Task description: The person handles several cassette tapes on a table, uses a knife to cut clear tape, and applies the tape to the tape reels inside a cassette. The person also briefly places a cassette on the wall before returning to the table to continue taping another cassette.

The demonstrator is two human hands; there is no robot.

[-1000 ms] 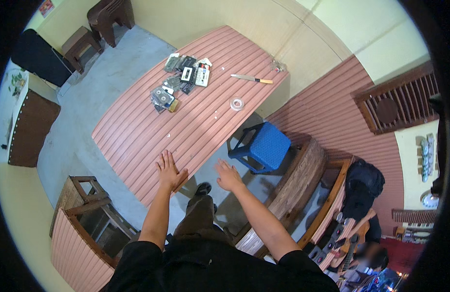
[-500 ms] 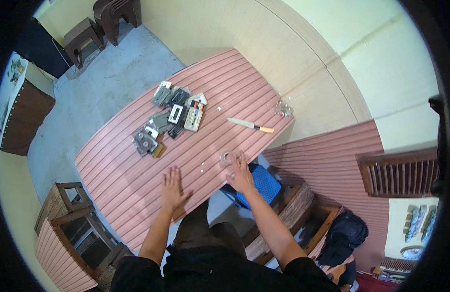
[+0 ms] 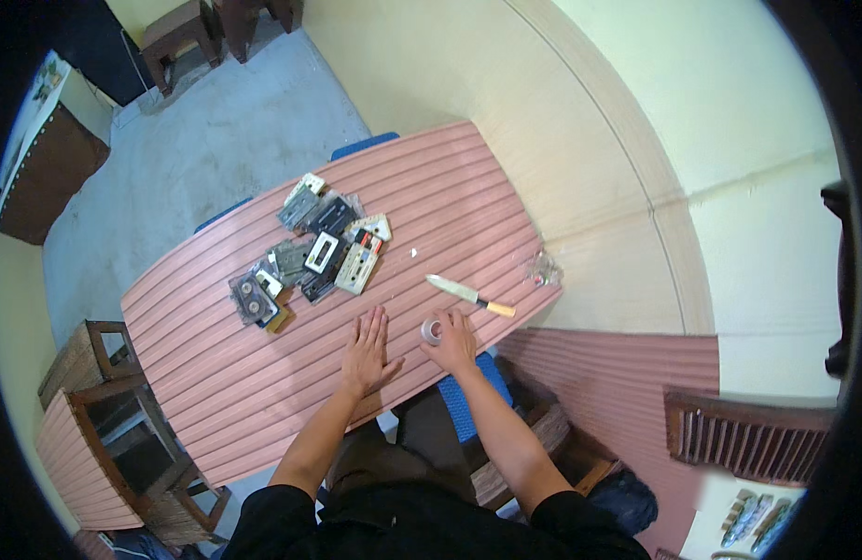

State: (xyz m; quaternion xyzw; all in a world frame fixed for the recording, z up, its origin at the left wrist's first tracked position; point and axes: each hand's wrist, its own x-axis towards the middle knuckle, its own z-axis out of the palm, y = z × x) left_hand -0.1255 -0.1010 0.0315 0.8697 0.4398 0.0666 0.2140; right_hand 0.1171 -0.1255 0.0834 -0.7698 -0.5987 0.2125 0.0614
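Observation:
My left hand [image 3: 365, 359] lies flat on the pink striped table [image 3: 263, 401], fingers stretched out and holding nothing. To its right, my right hand [image 3: 454, 343] curls its thumb and fingers around the right side of a small roll of tape [image 3: 432, 330], which rests on the tabletop. Beyond the roll lies a knife [image 3: 468, 295] with a pale blade and a black and yellow handle. Farther left, a loose pile of cassette tapes [image 3: 323, 252] spreads over the table, some grey or clear, some black, some white.
A crumpled clear plastic piece [image 3: 543, 271] sits at the table's right edge, by the wall. A blue woven seat [image 3: 468, 401] shows under the near edge. Wooden furniture [image 3: 132, 448] stands at left, and brown stools [image 3: 181, 42] stand at the far left.
My right hand has closed in on the roll of tape, its fingers now curling around it. My left hand has slid right and forward along the tabletop. The whole view has shifted.

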